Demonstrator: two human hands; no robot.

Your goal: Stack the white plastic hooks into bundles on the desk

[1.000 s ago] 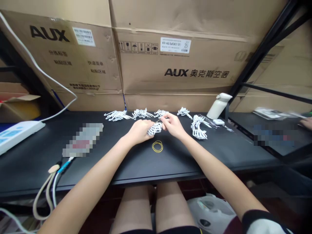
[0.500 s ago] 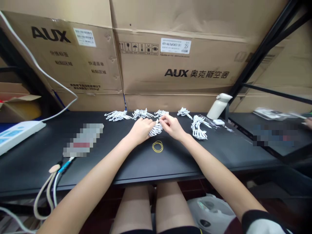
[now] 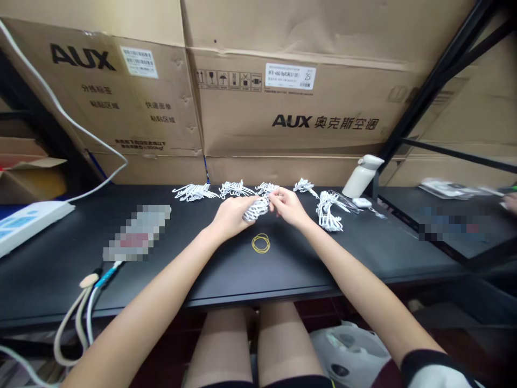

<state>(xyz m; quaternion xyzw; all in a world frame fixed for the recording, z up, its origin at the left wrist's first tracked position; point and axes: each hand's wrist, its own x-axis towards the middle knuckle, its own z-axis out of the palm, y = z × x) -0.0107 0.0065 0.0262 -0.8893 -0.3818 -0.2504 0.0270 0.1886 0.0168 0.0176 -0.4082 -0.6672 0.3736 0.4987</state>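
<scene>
My left hand point(image 3: 232, 216) is closed around a bundle of small white hangers point(image 3: 255, 210), held just over the black table. My right hand point(image 3: 290, 207) has its fingers pinched at the bundle's upper right edge; exactly which part they grip is hard to see. Below the bundle, yellow rubber bands point(image 3: 260, 244) lie on the table. Behind my hands are more piles of the same hangers: a left pile point(image 3: 193, 192), a middle pile point(image 3: 236, 188) and one partly hidden by my right hand. To the right lie a small pile point(image 3: 306, 186) and a larger pile point(image 3: 330, 212).
A white bottle point(image 3: 362, 177) stands at the back right by the black rack post. On the left are a blurred-out phone point(image 3: 139, 231) with a cable and a white power strip point(image 3: 34, 223). Large cardboard boxes point(image 3: 323, 108) wall off the back. Another person's hand point(image 3: 511, 202) shows at far right.
My left hand has turned, its fingers now wrapped under the bundle so more of the hangers show. My right hand has shifted slightly right. The piles and rubber bands stay put.
</scene>
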